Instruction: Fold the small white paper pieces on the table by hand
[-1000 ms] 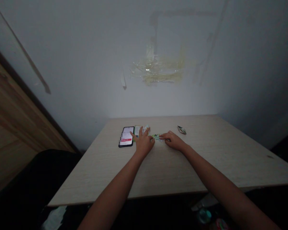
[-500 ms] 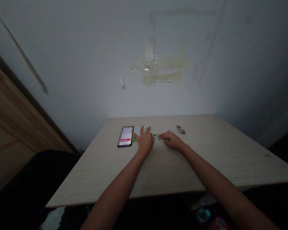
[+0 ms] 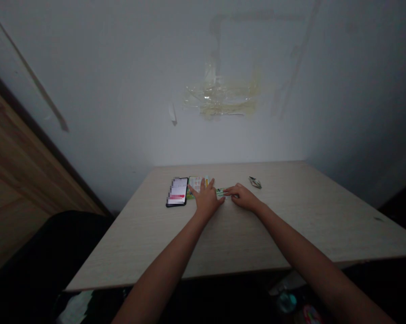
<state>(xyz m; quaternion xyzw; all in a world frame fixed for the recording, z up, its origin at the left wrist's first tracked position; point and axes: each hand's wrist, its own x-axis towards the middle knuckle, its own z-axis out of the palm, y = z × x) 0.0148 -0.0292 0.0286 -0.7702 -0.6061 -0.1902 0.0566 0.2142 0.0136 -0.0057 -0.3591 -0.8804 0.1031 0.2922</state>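
Note:
A small green-and-white printed paper strip lies flat on the table between my two hands. My left hand rests with its fingers spread, partly over a larger green-and-white printed sheet, its thumb stretched toward the strip. My right hand is closed, its index finger reaching onto the strip's right end and the other fingers curled under. Whether its thumb pinches the strip is hard to see. Left of the sheet lies a black-edged phone with its screen lit.
A small crumpled or folded printed piece lies beyond my right hand on the pale wooden table. The wall with peeling clear tape stands behind the table. Below the front edge, a bottle shows dimly.
My left thumb has moved out to the right, below the strip, and the left hand has shifted slightly right. My right hand stays in nearly the same place.

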